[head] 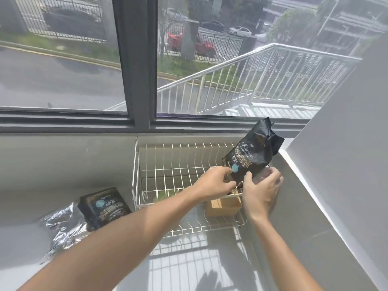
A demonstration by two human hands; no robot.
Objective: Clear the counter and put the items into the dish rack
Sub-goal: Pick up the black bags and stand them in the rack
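White wire dish rack point(168, 171) sits on the grey counter point(210, 269) under the window; a wooden box point(223, 204) lies in it. Second black bag point(105, 206) and crumpled foil wrapper point(63, 225) lie left of the rack. Black coffee bag point(255, 152), blue dot, top crinkled, stands tilted at rack's right end. Left hand point(214, 181) fingers touch its lower front; right hand point(262, 192) wraps its base.
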